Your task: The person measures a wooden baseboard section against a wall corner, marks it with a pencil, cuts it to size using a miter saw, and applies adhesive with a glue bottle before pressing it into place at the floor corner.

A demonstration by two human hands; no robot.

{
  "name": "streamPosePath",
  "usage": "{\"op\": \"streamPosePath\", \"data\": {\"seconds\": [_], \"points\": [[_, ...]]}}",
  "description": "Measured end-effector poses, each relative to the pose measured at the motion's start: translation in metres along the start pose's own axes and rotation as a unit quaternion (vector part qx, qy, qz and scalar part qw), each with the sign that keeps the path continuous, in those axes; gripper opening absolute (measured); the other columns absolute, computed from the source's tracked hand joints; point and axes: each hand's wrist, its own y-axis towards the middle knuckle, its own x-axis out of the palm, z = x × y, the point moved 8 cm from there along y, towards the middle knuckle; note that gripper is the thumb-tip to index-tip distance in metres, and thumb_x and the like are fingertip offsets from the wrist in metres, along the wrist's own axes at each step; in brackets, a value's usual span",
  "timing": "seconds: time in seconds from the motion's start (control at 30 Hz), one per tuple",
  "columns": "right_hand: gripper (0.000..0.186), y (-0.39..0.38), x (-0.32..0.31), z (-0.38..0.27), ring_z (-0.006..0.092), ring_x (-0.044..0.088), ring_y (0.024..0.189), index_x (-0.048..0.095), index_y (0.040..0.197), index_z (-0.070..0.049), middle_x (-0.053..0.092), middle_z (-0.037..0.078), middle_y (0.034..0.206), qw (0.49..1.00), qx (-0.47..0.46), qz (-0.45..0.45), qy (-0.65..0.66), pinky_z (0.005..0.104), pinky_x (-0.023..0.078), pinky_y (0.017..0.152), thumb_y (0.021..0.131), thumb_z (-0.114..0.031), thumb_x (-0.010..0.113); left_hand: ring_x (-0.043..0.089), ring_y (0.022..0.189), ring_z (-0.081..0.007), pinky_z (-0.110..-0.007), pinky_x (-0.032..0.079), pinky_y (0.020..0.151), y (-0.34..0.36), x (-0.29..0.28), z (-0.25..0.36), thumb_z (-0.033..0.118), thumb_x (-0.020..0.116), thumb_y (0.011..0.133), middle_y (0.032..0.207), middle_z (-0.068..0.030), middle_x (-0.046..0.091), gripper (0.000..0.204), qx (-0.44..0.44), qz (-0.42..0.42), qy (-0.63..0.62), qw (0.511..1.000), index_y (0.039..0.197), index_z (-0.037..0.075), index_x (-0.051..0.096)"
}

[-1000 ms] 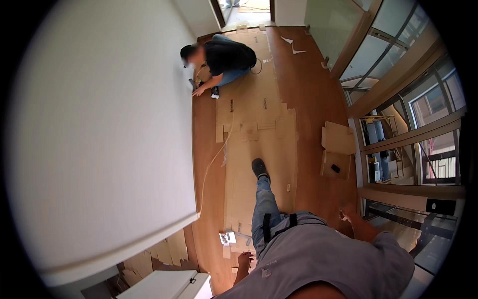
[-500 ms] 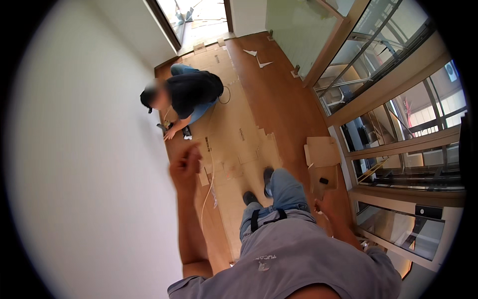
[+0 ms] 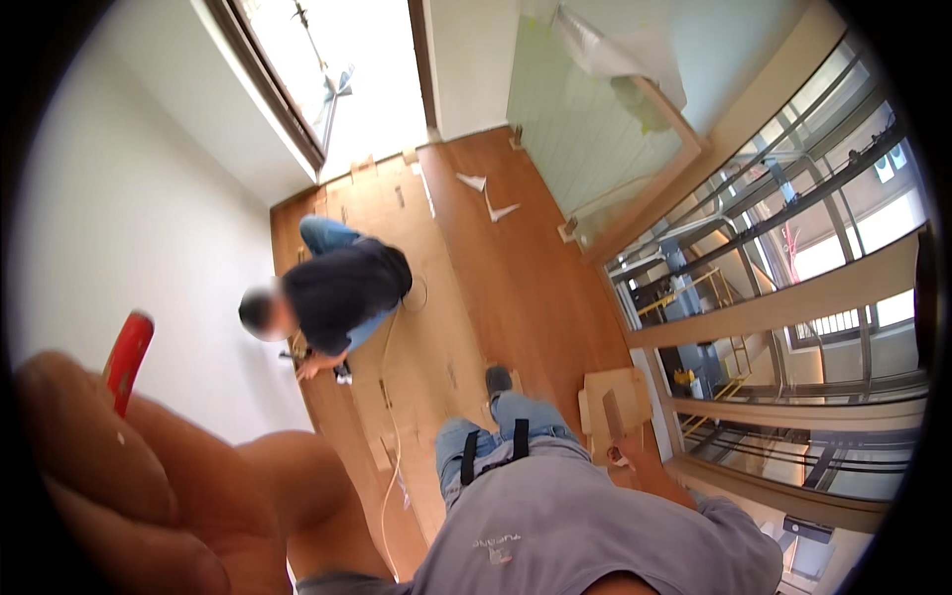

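Note:
My left hand is raised close at the lower left, with fingers curled together. A red pencil-like stick juts up from behind the fingers; its other end is hidden. Down by my right side, my right hand is closed around the handle of a flat-bladed tool. The dull blade points away from me over a piece of cardboard; its exact kind is too small to tell.
A co-worker in dark top crouches by the white wall, hands low at its base. Cardboard sheets cover part of the wooden floor. A thin cable runs along them. Glass panels and windows line the right.
My left hand has come up toward the camera and left, and the red stick now shows. The view has tilted, bringing the doorway lower. The blade at my right hand has become visible.

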Motion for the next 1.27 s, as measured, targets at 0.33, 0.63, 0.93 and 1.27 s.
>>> {"op": "streamPosePath", "data": {"seconds": [0.33,0.63,0.93,1.27], "points": [[0.036,0.175,-0.112,-0.427,0.0269,0.072,0.078,0.069,0.106,0.003,0.072,0.015,0.081,0.959,-0.2,0.128,-0.152,0.0487,0.056,0.074,0.101,-0.033,0.062,0.036,0.054,-0.0065,-0.023,0.027,0.049,0.033,-0.003,-0.197,0.016,0.06,0.101,0.073,-0.0049,0.051,0.02,0.086,0.031,0.027,0.995,0.103,-0.003,0.063],[0.045,0.249,0.013,-0.436,0.0297,0.071,0.087,0.074,0.106,0.001,0.074,0.018,0.09,0.948,-0.046,0.046,-0.312,0.0574,0.052,0.087,0.098,-0.043,0.066,0.032,0.051,-0.0063,-0.023,0.024,0.049,0.042,-0.009,-0.529,0.017,0.054,0.105,0.07,-0.0046,0.049,0.02,-0.033,0.04,0.087,0.995,0.104,-0.003,0.061],[0.038,0.249,0.089,-0.647,0.0278,0.069,0.078,0.072,0.105,0.002,0.071,0.015,0.081,0.979,0.143,0.016,-0.147,0.0464,0.055,0.077,0.096,-0.035,0.069,0.028,0.049,-0.0062,-0.022,0.022,0.048,0.048,-0.018,-0.759,0.017,0.049,0.109,0.068,-0.0044,0.046,0.022,-0.217,0.011,0.168,0.962,0.106,-0.002,0.059],[0.056,0.413,0.125,-0.899,0.0307,0.068,0.107,0.061,0.139,-0.002,0.069,0.026,0.12,0.968,0.058,-0.063,-0.235,0.0462,0.054,0.087,0.094,-0.033,0.071,0.048,0.05,-0.0052,-0.02,0.034,0.045,-0.266,-0.101,-1.012,0.011,0.055,0.106,0.075,-0.0077,0.066,0.016,-0.683,0.009,0.136,0.717,0.117,0.002,0.063]]}}
